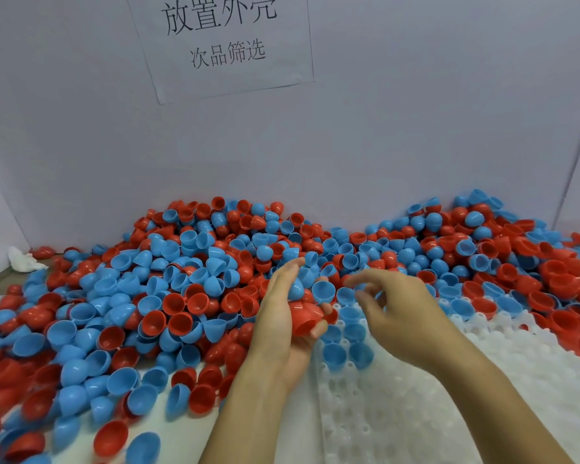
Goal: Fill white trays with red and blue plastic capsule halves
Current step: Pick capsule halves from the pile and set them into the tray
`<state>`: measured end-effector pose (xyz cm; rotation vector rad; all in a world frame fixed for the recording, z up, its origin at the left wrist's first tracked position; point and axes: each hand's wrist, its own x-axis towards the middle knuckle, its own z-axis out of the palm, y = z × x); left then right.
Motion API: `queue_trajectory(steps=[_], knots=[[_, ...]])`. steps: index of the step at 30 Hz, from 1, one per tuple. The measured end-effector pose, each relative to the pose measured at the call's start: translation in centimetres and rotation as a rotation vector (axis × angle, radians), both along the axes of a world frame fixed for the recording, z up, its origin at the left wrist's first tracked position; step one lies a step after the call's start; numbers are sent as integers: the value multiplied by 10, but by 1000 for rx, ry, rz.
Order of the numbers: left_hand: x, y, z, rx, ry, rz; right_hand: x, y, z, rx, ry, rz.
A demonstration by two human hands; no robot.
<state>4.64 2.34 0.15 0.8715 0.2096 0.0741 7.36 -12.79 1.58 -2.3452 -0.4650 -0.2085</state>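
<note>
A big heap of red and blue capsule halves (195,272) covers the table from left to right. A white tray (399,406) with round sockets lies at the lower right; several blue halves (335,354) sit in its far left sockets. My left hand (278,326) is cupped palm-up at the tray's left edge, holding a red half (305,318) and a blue half (297,288). My right hand (399,306) hovers over the tray's far end, fingers loosely curled near the blue halves; whether it pinches one is unclear.
A white wall panel with a paper sign (221,45) rises right behind the heap. A crumpled white cloth (22,259) lies at the far left. Loose halves spill over the tray's right side (570,326).
</note>
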Motion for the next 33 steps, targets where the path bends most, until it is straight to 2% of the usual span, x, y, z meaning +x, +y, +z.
queue_trajectory(steps=[3, 7, 13, 16, 22, 27, 31, 33], knots=[[0, -1, -2, 77, -10, -98, -1, 8, 1, 286, 42, 23], [-2, -3, -1, 131, -47, -207, -2, 9, 1, 303, 148, -8], [0, -1, -3, 103, -30, -74, 0, 3, 5, 540, 161, -88], [-1, -1, -3, 132, -36, -78, -1, 2, 6, 600, 176, -67], [-4, -6, -1, 349, -40, -201, 0, 3, 4, 502, 90, -59], [-5, -3, 0, 458, -55, -206, 0, 1, 6, 452, 17, -43], [-6, 0, 1, 563, 33, -255, 0, -4, 6, 426, 49, 22], [-7, -2, 6, 532, 71, -283, 0, -7, 6, 473, 73, 58]])
